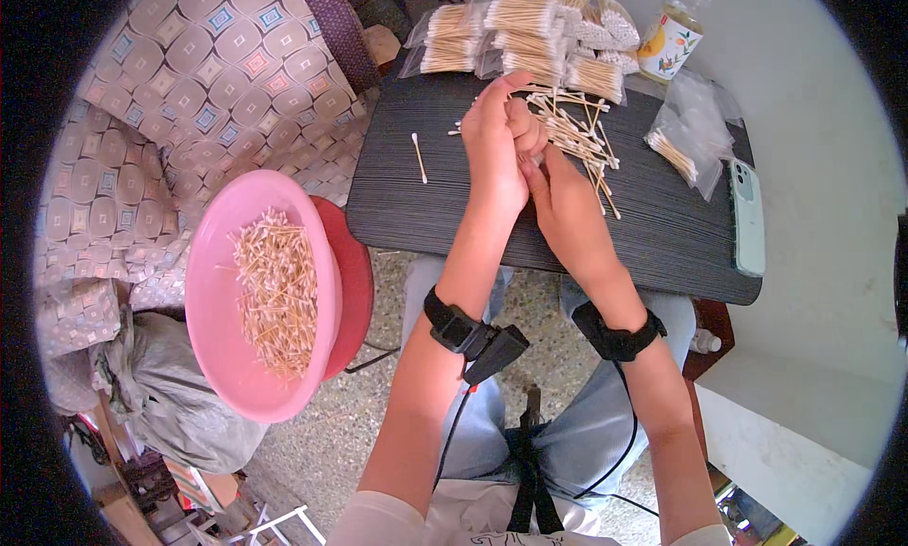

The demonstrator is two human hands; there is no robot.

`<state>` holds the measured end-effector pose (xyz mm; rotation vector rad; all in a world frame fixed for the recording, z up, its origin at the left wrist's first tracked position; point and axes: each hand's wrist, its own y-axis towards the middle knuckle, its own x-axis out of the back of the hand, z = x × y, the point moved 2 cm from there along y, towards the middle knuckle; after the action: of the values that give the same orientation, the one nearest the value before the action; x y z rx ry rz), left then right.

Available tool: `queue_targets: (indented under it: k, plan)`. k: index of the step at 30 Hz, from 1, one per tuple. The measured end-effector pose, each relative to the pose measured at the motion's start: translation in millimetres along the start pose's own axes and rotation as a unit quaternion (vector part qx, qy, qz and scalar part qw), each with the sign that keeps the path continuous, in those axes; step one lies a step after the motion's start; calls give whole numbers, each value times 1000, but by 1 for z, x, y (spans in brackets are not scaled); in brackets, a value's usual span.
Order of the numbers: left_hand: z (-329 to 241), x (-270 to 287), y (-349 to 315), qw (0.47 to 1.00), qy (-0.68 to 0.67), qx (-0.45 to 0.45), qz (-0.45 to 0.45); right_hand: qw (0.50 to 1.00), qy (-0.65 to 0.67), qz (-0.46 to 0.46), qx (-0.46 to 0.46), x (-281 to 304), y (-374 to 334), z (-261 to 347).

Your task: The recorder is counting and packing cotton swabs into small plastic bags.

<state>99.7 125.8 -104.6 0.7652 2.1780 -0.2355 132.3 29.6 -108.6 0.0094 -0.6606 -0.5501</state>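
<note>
My left hand [497, 139] and my right hand [565, 196] meet over the near middle of the dark table [426, 215]. The left fingers are curled in, and the right thumb presses against them. What sits between the fingers is hidden. A loose heap of cotton swabs [582, 135] with wooden sticks and white tips lies just beyond and right of my hands. One single cotton swab [420, 158] rests on the table to their left. A white tip also shows beside my left wrist, partly covered by the hand.
Clear bags packed with cotton swabs [525, 35] are stacked along the far edge. A bottle [673, 34] stands behind. Small plastic bags [695, 121] and a phone [747, 215] lie at the right. A pink basin [213, 329] of loose swabs sits on a red stool [350, 291], left.
</note>
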Motion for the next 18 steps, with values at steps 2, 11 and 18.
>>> queue_targets:
  k: [2, 11, 18]
  plan:
    - [1, 4, 4, 999, -48, 15, 3, 995, 41, -67, 67, -3, 1, -2]
    - [47, 10, -3, 928, -239, 275, 79, 922, 106, -312, 204, 7, 15, -1]
    - [34, -17, -16, 970, -113, 202, 74, 924, 173, -323, 106, 15, 19, -5]
